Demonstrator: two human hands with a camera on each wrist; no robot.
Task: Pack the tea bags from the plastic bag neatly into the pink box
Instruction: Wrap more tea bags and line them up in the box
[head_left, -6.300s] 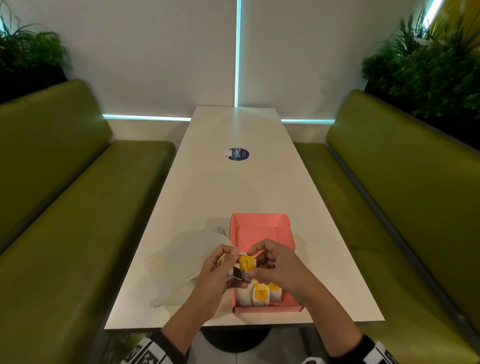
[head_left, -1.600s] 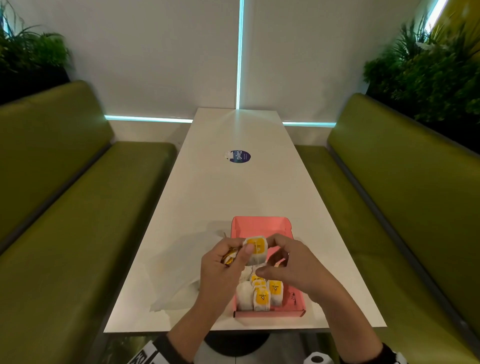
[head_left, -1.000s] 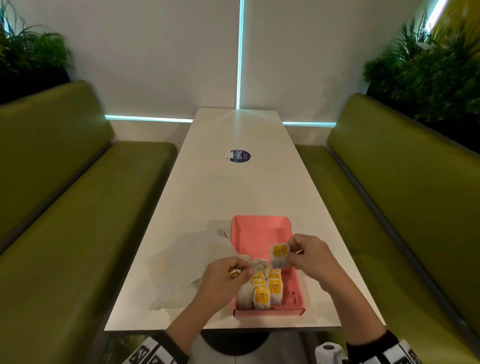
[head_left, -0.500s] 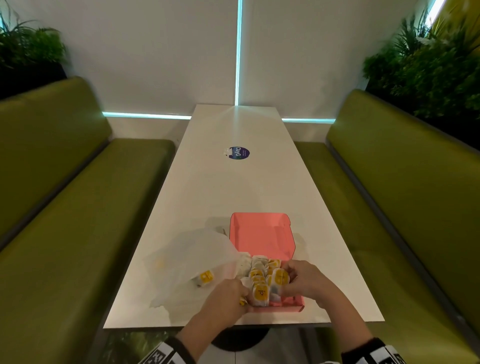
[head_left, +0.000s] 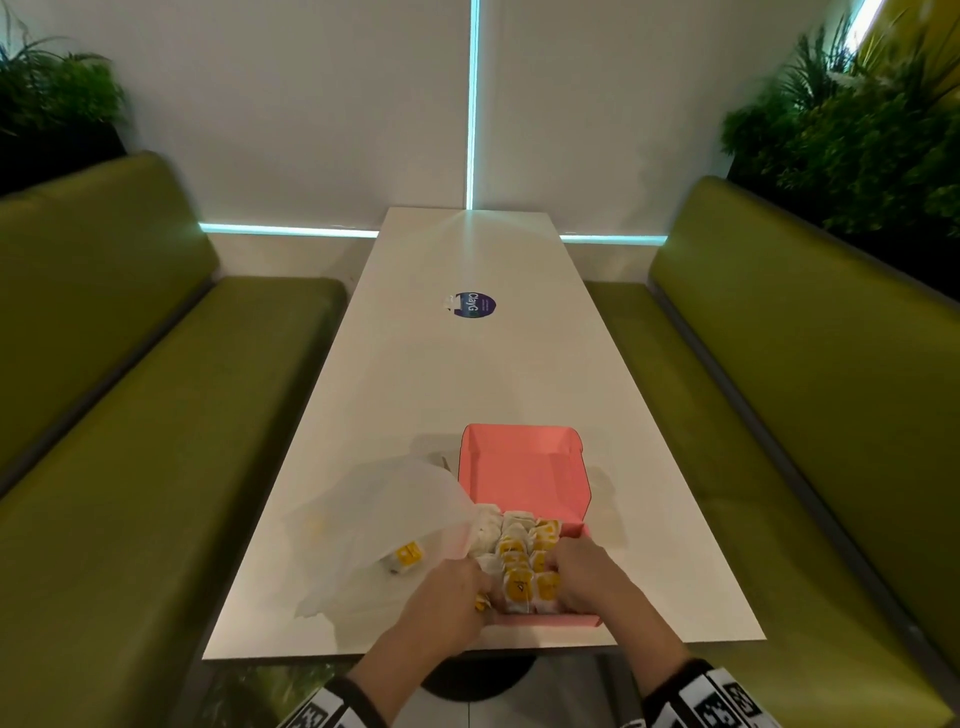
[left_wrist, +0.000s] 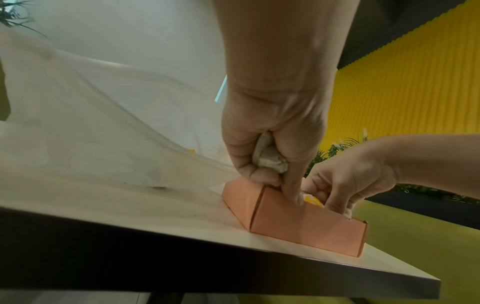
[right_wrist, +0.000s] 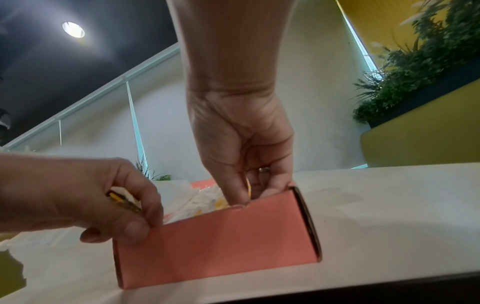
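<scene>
The pink box (head_left: 524, 478) is set near the bench (head_left: 457, 374) edge, tea bags (head_left: 524, 566) packed inside. Spare bags are held in the left hand (head_left: 447, 597). One bag is pinched into the box by the right hand (head_left: 587, 577). The plastic bag (head_left: 384, 514) lies just left.

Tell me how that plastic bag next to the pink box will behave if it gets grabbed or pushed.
The plastic bag looks thin and translucent, billowing in soft folds, so it would probably crumple rather than hold shape. With only one tea bag showing through it, it seems very light and likely to slide on the smooth white table. A pinch should lift it easily.
</scene>
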